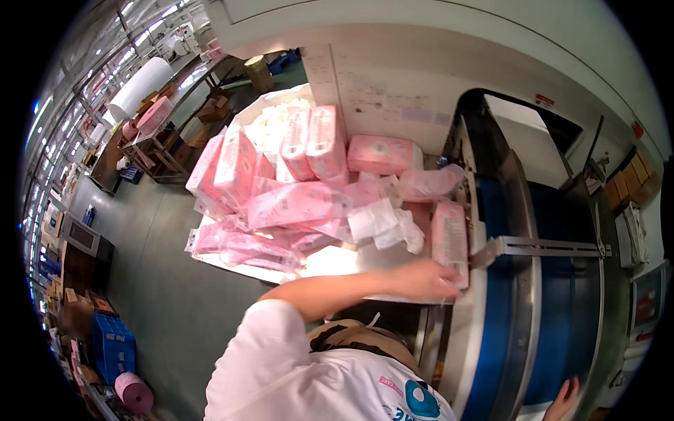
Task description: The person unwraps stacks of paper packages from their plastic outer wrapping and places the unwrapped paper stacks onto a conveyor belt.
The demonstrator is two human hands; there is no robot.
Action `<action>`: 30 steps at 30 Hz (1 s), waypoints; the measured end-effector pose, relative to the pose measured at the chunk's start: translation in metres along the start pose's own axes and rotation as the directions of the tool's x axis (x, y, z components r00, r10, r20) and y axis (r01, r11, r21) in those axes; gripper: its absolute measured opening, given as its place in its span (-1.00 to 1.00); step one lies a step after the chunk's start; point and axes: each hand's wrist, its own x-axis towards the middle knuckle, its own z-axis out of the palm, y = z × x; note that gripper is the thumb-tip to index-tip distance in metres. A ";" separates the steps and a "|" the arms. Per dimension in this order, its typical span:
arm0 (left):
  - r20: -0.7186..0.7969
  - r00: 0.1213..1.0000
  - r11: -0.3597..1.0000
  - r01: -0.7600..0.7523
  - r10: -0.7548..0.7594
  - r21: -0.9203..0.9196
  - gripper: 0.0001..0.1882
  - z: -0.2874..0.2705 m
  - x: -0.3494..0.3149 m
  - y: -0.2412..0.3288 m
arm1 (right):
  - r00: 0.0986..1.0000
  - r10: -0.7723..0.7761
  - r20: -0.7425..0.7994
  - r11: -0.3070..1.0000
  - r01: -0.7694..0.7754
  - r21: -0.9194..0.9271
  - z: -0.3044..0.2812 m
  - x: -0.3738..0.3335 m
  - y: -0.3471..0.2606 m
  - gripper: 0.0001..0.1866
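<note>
Factory floor (165, 245): green, beside a blue conveyor belt (493, 344).
Pink plastic-wrapped oblong pack (449, 238): white table's (333, 262) right end; likely light, squashy, slippery; hold long sides.
Hands: apart; blurred left hand (424, 278) beside pack, right hand (564, 400) at belt; grips unclear.

Two hands (420, 279) — at least six pink packs (325, 144)

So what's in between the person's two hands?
In the head view, going from the left hand to the right hand: a white edge, a blue belt, a metal rail, then another blue belt.
</note>
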 end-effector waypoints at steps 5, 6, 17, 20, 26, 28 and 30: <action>-0.797 0.578 0.896 0.429 -0.175 0.114 -0.53 -0.183 -0.163 -0.177 | 0.977 -0.013 0.214 0.841 -0.105 0.530 0.089 0.012 -0.142 -0.59; -0.935 0.341 0.727 0.666 -0.097 0.167 -0.51 -0.216 -0.191 -0.205 | 0.953 -0.058 0.299 0.840 -0.115 0.530 0.112 0.006 -0.183 -0.62; -0.760 -0.196 0.207 0.893 -0.620 -0.399 0.10 -0.350 -0.331 -0.284 | 0.293 -0.633 0.716 0.774 0.211 0.597 0.232 -0.098 -0.450 -0.56; -0.850 -0.144 0.471 0.780 -0.507 -0.413 0.05 -0.341 -0.358 -0.287 | 0.273 -0.658 0.701 0.753 0.242 0.612 0.243 -0.102 -0.457 -0.58; -0.948 0.216 0.966 -0.057 -0.234 -0.251 -0.07 -0.241 -0.354 -0.189 | 0.320 -0.636 0.702 0.767 0.161 0.621 0.271 -0.102 -0.448 -0.48; -0.897 0.372 0.905 -0.249 -0.238 -0.344 -0.05 -0.195 -0.338 -0.158 | 0.388 -0.676 0.627 0.700 0.072 0.710 0.282 -0.108 -0.465 -0.41; -0.768 0.583 0.802 -0.309 -0.266 -0.512 -0.07 -0.148 -0.326 -0.153 | 0.396 -0.727 0.561 0.598 -0.036 0.801 0.302 -0.112 -0.472 -0.37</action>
